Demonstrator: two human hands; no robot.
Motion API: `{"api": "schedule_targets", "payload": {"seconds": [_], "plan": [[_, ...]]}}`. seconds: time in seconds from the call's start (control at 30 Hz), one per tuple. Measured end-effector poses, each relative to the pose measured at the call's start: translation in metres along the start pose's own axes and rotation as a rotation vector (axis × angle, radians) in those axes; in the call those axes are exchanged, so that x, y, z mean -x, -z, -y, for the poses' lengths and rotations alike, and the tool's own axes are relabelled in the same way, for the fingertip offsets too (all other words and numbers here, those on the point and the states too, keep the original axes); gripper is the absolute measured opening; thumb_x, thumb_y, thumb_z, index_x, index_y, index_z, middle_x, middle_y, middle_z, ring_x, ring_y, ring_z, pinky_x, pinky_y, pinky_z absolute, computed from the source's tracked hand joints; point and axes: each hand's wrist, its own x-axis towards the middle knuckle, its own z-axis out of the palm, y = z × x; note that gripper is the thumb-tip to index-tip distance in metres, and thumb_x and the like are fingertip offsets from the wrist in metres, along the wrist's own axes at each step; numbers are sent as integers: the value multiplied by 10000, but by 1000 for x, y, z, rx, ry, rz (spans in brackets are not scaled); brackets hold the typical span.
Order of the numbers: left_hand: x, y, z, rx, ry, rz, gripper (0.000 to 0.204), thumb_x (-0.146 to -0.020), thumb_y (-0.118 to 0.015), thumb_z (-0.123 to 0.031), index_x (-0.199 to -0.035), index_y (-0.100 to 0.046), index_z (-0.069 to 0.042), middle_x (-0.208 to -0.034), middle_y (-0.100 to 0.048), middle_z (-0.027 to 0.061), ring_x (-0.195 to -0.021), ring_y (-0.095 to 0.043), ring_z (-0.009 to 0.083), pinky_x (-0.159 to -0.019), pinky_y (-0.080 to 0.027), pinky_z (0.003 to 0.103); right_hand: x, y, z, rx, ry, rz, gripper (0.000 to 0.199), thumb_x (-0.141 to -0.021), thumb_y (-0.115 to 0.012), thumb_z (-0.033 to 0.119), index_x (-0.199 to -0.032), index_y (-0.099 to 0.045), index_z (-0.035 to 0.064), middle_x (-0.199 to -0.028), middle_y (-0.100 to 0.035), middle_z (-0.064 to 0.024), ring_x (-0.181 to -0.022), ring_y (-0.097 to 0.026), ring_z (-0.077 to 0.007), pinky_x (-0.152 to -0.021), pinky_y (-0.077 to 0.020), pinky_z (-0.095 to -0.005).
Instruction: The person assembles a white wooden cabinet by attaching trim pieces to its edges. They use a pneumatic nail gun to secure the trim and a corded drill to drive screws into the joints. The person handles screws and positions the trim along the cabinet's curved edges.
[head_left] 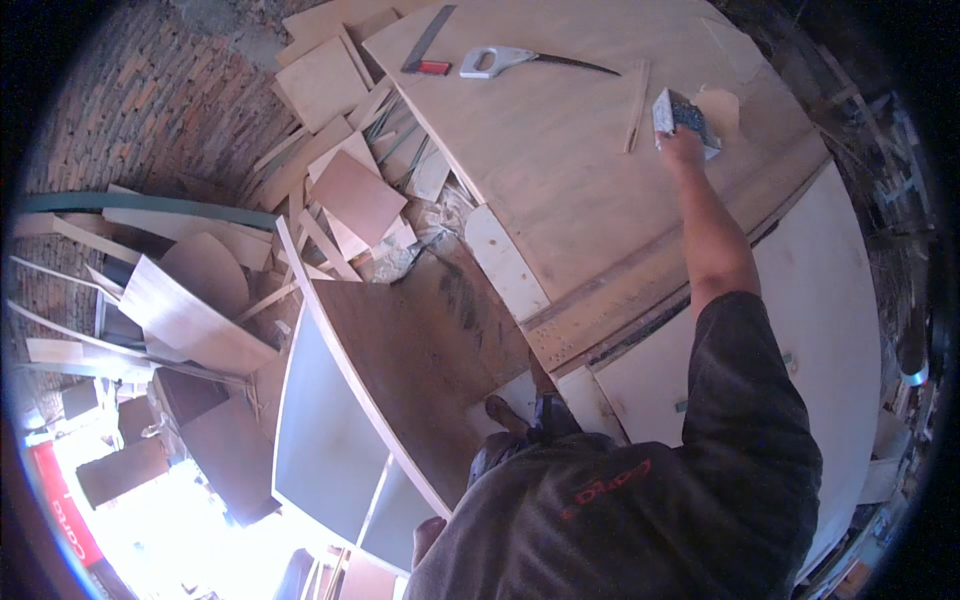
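My right arm stretches over the workbench, and my right hand [682,148] is at a small open box [662,112] filled with small dark pieces, too small to make out. Its fingertips are hidden at the box. Low in the view, my left hand [428,537] is closed at the near end of a large panel [335,440] with a pale grey face and a light wooden edge strip. My body hides part of that hand. The panel stands on edge and slants away to the far left.
On the wooden workbench [520,150] lie a handsaw [490,62], a try square [430,66] and a thin wood strip [636,108]. Plywood offcuts [355,195] and curved boards [190,315] pile up on the left by a brick wall [150,120]. A pale board [740,370] lies at right.
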Motion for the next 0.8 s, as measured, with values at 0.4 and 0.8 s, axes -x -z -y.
{"api": "schedule_targets", "payload": {"seconds": [0.4, 0.8], "plan": [[-69, 19, -72, -19, -185, -70, 427, -936, -740, -212, -1278, -695, 39, -1136, -754, 153, -1038, -708, 218, -936, -545, 375, 177, 116, -53, -113, 29, -171, 519, -869, -832, 330, -1184, -679, -53, -1121, -722, -216, -1000, -721, -337, -897, -563, -429], [-146, 72, -51, -311, -320, 154, 416, -924, -739, -191, -1275, -685, 25, -1000, -735, 98, -905, -660, 179, -819, -523, 335, 473, 158, -38, -195, -127, -85, 287, -863, -784, 264, -969, -680, 19, -998, -671, -227, -942, -657, -457, -815, -539, -537]]}}
